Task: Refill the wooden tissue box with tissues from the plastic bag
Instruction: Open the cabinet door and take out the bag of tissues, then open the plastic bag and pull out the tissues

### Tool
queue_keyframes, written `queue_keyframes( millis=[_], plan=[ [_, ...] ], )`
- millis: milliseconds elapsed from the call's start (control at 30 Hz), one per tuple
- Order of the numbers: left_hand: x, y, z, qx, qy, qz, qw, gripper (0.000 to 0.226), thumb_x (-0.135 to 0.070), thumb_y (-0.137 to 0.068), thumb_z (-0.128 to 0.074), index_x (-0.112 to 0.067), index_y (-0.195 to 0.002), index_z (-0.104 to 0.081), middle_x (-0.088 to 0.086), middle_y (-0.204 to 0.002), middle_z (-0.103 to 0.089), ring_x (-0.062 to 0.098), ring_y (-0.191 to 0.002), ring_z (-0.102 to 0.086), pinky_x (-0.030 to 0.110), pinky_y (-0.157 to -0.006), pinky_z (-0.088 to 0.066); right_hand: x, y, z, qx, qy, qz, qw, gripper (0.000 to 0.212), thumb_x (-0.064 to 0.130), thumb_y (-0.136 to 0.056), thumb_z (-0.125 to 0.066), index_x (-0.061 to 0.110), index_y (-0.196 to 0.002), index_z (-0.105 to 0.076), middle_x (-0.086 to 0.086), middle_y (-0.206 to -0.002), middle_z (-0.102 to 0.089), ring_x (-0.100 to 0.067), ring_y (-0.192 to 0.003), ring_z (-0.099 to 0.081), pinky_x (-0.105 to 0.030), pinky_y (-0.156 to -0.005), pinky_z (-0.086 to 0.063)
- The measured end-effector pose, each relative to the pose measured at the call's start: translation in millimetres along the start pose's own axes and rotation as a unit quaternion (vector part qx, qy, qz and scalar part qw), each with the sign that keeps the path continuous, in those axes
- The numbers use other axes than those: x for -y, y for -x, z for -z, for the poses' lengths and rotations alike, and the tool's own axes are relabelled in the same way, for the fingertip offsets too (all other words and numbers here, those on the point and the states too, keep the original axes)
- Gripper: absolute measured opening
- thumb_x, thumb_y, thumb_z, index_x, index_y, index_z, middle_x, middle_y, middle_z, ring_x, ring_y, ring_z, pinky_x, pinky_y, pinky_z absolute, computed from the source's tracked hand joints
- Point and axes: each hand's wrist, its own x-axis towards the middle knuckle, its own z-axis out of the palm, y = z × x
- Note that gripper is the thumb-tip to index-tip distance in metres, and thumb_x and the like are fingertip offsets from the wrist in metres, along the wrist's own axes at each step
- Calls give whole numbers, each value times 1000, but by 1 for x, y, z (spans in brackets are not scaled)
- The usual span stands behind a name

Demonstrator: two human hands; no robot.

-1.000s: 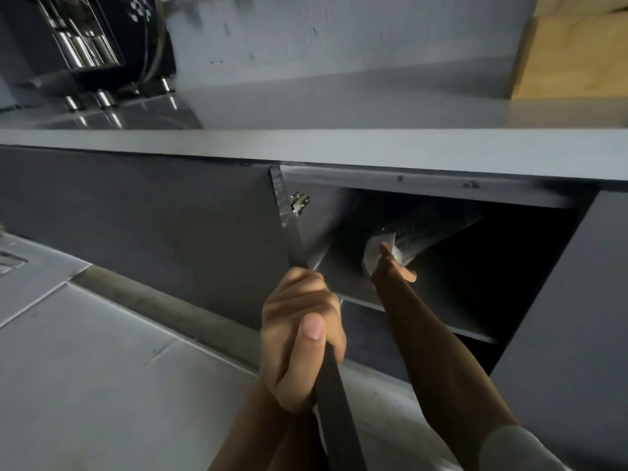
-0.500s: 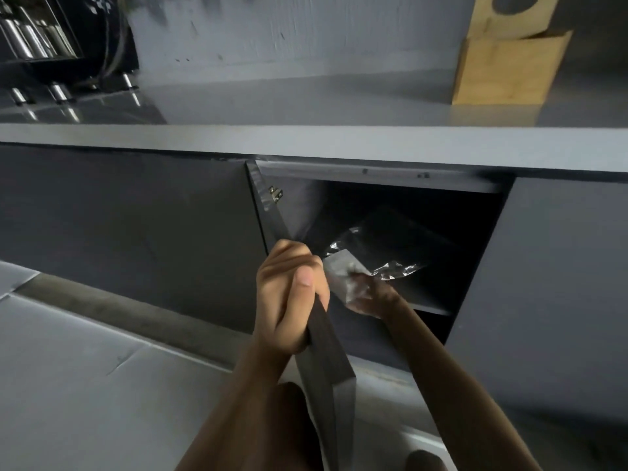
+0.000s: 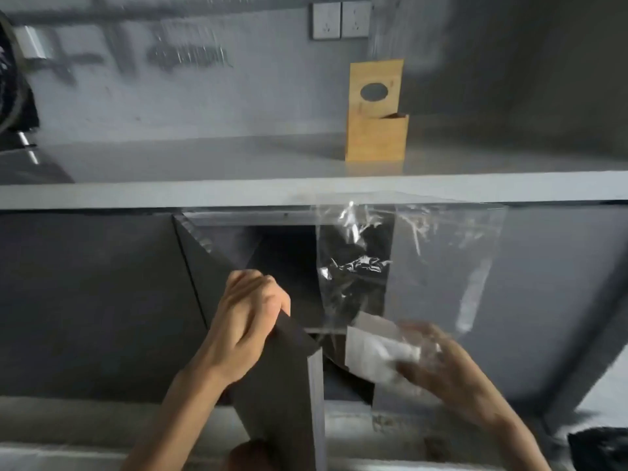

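right hand (image 3: 438,365) grips the plastic bag (image 3: 441,266), closest to the wooden tissue box (image 3: 375,137) up on the counter (image 3: 204,158) — left hand (image 3: 248,321) is clutching the cabinet door (image 3: 282,385).

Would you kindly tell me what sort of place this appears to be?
Probably a kitchen or pantry: a grey countertop runs over dark cabinets, with wall sockets above it.
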Motion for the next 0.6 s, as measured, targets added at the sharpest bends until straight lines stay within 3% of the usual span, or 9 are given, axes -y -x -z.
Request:
queue_keyframes(
  millis=[67, 100, 200, 233, 300, 367, 433, 500, 600],
  plan=[
    [3, -5, 1, 67, 1, -22, 997, 49, -55, -99, -25, -21, -102, -61, -9, -86, -58, 11, -89, -54, 28, -92, -32, 11, 23, 35, 14, -70, 0, 997, 58, 25, -71, -85, 29, -122, -58, 3, -64, -57, -15, -53, -48, -38, -73, -49],
    [7, -7, 0, 99, -24, -42, 994, 50, -59, -97, -27, -24, -115, -57, -11, -96, -57, 9, -97, -52, 26, -95, -30, 18, 30, 49, 9, -82, 8, 997, 57, 21, -71, -85, 28, -121, -58, -5, -63, -56, -19, -50, -47, -43, -70, -49],
    [24, -20, -18, 141, -130, -128, 973, 61, -65, -92, -38, -23, -135, -47, -9, -118, -52, 10, -109, -47, 28, -100, -30, 45, 35, 80, -33, -89, 41, 995, 54, 4, -79, -76, 21, -126, -55, -10, -107, -72, -27, -82, -71, -45, -74, -57],
    [27, -27, -28, 142, -156, -141, 967, 63, -64, -91, -41, -22, -138, -46, -6, -123, -51, 13, -112, -47, 30, -102, -30, 54, 34, 88, -52, -83, 45, 994, 53, 1, -81, -73, 18, -128, -54, -4, -106, -73, -23, -84, -71, -39, -73, -58],
    [31, -39, -46, 130, -188, -135, 964, 64, -60, -90, -43, -19, -140, -47, -1, -128, -51, 18, -117, -49, 32, -105, -32, 70, 30, 99, -91, -63, 36, 993, 50, 6, -82, -74, 21, -126, -54, -3, -83, -72, -17, -64, -67, -25, -60, -52],
    [33, -56, -66, 111, -215, -120, 963, 63, -55, -91, -43, -16, -139, -49, 2, -126, -53, 22, -117, -51, 33, -106, -34, 76, 27, 111, -117, -51, 46, 991, 51, 18, -81, -79, 29, -126, -56, -29, -98, -65, -42, -74, -66, -30, -66, -50],
    [37, -73, -87, 100, -239, -101, 961, 59, -52, -92, -46, -15, -138, -50, 4, -123, -54, 24, -114, -54, 35, -103, -39, 77, 29, 121, -130, -48, 52, 989, 51, 18, -81, -77, 28, -127, -57, -18, -116, -65, -34, -95, -69, -31, -76, -56],
    [42, -87, -104, 78, -257, -83, 960, 57, -49, -87, -61, -16, -134, -53, 8, -124, -53, 27, -109, -56, 38, -98, -46, 78, 35, 127, -140, -71, 51, 986, 49, 10, -82, -73, 23, -127, -56, 1, -114, -71, -19, -97, -72, -27, -76, -58],
    [53, -108, -112, 71, -323, -52, 942, 88, -63, -73, -69, -16, -144, -43, 18, -141, -45, 39, -128, -47, 49, -106, -39, 75, 46, 132, -159, -107, 31, 981, 48, 14, -81, -78, 27, -123, -60, 1, -107, -73, -16, -93, -72, -24, -72, -59]
  ],
)
